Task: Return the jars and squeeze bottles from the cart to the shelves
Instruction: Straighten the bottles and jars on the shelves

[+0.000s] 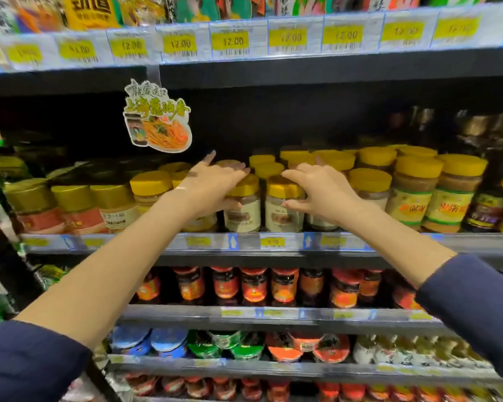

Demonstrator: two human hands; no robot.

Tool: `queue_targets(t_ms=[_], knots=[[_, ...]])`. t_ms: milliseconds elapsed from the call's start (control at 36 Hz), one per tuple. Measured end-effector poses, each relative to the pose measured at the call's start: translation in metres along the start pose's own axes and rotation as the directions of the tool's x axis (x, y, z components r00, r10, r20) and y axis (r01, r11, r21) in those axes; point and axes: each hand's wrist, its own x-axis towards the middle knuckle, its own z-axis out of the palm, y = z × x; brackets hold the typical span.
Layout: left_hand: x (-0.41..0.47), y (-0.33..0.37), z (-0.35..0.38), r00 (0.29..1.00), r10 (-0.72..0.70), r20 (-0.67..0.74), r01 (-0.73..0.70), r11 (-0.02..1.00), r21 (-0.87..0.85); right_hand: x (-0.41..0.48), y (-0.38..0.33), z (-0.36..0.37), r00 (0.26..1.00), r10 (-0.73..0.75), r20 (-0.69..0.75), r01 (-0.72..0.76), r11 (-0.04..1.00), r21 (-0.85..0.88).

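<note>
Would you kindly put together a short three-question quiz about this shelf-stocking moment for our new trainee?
1. True or false: the left hand and right hand each grip a yellow-lidded jar at the front of the middle shelf.
2. What lid colour do the jars on the shelf directly below have? A) red B) blue C) white
3. Fill in: the readable price tag under the right-hand jar shows ____.

Key: 1 true; 2 A; 3 8.50
</note>
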Motion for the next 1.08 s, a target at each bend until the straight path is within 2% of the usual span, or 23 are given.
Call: queue_targets(t_ms=[111,194,306,667,806,1028,1083], knots=[[0.002,-0.004,0.010,0.999,0.035,0.004,-0.035,0.999,0.040,0.002,-0.009,0.006,0.998,0.047,0.033,-0.045,0.998,-0.051],[0.000,-0.001,0.014,0.998,0.046,-0.038,-0.046,0.999,0.001,0.002,-0.011,0.011,0.998,0.057,0.029,-0.054,0.995,-0.080],[0.002,-0.001,0.016,0.997,0.027,-0.067,-0.029,0.999,-0.030,0.004,-0.011,0.014,0.996,0.082,0.023,-0.081,0.996,-0.029],[0.015,0.012,0.011,0.999,-0.044,-0.019,0.044,0.998,0.047,0.015,0.000,0.018,0.996,0.058,0.065,-0.060,0.998,0.030],[0.016,0.014,0.014,0.996,-0.070,-0.056,0.073,0.997,0.038,0.018,0.004,0.018,0.996,0.058,0.070,-0.061,0.997,0.048],[0.013,0.015,0.016,0.992,-0.088,-0.091,0.094,0.994,0.056,0.017,0.007,0.021,0.997,0.031,0.070,-0.031,1.000,-0.007],[0.011,0.013,0.017,0.993,-0.087,-0.078,0.088,0.996,0.009,0.017,0.007,0.020,0.997,0.009,0.071,-0.007,1.000,-0.022]])
